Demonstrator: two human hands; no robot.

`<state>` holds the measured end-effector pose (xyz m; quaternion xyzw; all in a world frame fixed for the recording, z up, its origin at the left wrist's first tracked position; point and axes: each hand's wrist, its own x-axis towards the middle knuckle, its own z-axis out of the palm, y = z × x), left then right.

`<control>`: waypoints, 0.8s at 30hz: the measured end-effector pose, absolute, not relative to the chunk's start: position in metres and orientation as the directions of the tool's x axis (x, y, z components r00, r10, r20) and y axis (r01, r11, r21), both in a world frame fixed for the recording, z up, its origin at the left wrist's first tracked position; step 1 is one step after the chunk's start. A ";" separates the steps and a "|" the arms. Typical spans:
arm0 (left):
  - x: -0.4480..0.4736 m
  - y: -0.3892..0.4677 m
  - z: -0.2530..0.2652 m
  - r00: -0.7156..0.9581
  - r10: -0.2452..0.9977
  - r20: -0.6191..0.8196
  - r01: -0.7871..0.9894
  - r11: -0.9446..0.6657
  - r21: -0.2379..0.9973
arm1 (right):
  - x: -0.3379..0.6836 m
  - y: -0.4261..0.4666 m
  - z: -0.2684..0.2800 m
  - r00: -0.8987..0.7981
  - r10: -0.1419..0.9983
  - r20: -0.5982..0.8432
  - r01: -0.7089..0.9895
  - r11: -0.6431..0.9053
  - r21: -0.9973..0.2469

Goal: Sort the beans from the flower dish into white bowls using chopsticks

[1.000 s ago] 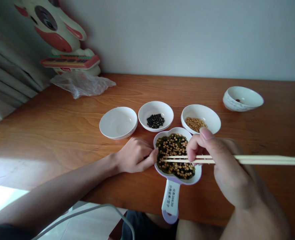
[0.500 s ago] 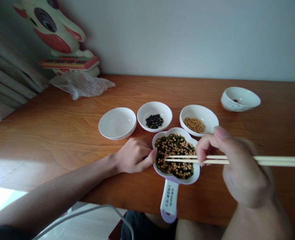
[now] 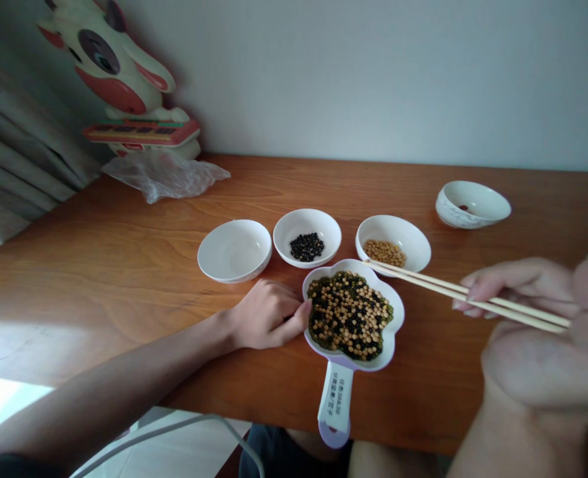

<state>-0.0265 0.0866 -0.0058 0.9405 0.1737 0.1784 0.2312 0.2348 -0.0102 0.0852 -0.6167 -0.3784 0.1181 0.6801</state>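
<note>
- Curtain (image 3: 19,159), pale and folded, hangs far off to the left of the flower-shaped dish (image 3: 397,318).
- Toy cow (image 3: 124,73) with a red keyboard (image 3: 139,133) stands well beyond the dish and to its left; a crumpled clear plastic bag (image 3: 164,174) lies at its foot on the wooden worktop (image 3: 124,239).
- White bowl (image 3: 224,252), leftmost of three in a row, sits beyond the dish and to its left.
- Left hand (image 3: 268,315) rests just left of the dish, fingers folded, touching the rim; whether its grip pinches that rim, I cannot tell.
- Second bowl (image 3: 290,229), just beyond the dish, holds black beans (image 3: 307,247).
- Mixed beans (image 3: 348,312), dark, green and tan, cover the floor of the dish, whose labelled handle (image 3: 336,398) points toward the person.
- Third bowl (image 3: 413,239), just beyond the dish on its right, holds tan beans (image 3: 384,253).
- Chopsticks (image 3: 433,284) slant rightward from the dish's far rim, tips together by the third bowl's near edge; anything between them is too small to tell.
- Patterned bowl (image 3: 463,218) stands well beyond the dish, to the right.
- Right hand (image 3: 537,332), somewhat blurred, is right of the dish, its grip closed around the chopsticks.
</note>
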 end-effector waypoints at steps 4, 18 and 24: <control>-0.026 0.087 -0.006 0.876 0.409 0.256 0.242 -0.832 0.500 | 0.235 -0.002 0.083 0.797 0.435 0.419 0.347 0.238 -0.907; -0.029 0.086 -0.011 0.884 0.406 0.231 0.253 -0.832 0.494 | 0.238 -0.014 0.089 0.476 0.828 0.297 0.392 0.102 -0.914; -0.028 0.086 -0.010 0.888 0.405 0.219 0.247 -0.820 0.516 | 0.236 -0.020 0.084 0.187 0.974 0.132 0.427 0.041 -0.904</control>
